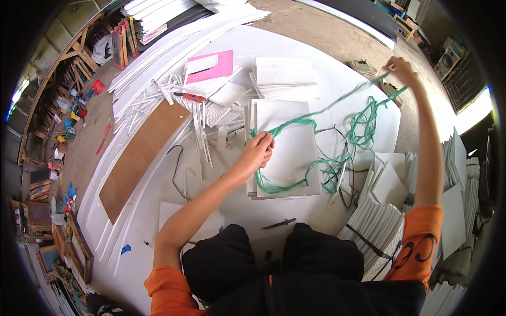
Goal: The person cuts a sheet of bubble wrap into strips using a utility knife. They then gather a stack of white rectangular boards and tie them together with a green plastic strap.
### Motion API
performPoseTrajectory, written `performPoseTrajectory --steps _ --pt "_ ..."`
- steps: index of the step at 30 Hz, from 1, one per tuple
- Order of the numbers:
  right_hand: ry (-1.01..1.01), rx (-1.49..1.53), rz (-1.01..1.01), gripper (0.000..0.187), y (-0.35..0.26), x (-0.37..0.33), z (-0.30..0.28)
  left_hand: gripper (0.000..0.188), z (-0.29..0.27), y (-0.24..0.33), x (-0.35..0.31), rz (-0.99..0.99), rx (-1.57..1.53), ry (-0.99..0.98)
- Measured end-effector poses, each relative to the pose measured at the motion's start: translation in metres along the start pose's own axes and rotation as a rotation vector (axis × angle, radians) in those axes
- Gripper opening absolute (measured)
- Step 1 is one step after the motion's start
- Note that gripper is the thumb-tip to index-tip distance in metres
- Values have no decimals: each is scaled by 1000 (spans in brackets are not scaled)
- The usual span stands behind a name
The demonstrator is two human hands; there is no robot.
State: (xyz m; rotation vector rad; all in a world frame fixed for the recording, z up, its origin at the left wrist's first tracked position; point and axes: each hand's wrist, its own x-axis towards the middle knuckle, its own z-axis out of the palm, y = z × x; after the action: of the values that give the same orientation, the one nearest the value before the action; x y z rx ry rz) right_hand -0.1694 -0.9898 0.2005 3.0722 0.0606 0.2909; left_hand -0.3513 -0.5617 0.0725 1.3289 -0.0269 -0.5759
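- Landmark: stack of white square panels [287, 152], lying flat on the white work surface [327, 79] in front of the person's knees.
- Left hand [258, 149]: fingers curled tight, pinching green plastic strapping cord [295, 122] at the stack's left edge; knuckles rest on the top panel.
- The cord loops over the stack: one run crosses its top, another curves round its near edge, then tangles in a heap just right of the stack.
- Right hand [399, 66]: raised far beyond the stack's right corner, closed round the cord's other end, line drawn taut.
- Pink sheet [212, 66] lies beyond the stack, to its left.
- Brown board [139, 158] lies well left of the stack.
- Bundled white panels [377, 224], strapped in black, sit right of the stack, near the knee.
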Motion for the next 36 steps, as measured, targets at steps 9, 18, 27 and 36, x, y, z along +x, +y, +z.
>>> performPoseTrajectory --steps 9,18,27,36 --pt "45 657 -840 23 -242 -146 92 24 -5 4 -5 3 24 60" --pt "-63 471 -583 17 -241 -146 122 25 -2 -1 -4 -3 -13 78" --pt "-217 597 -469 19 -211 -70 42 27 -2 -14 -25 -36 88 9" --pt "-210 796 -308 30 -243 -30 159 33 27 -52 -49 406 1353 77"
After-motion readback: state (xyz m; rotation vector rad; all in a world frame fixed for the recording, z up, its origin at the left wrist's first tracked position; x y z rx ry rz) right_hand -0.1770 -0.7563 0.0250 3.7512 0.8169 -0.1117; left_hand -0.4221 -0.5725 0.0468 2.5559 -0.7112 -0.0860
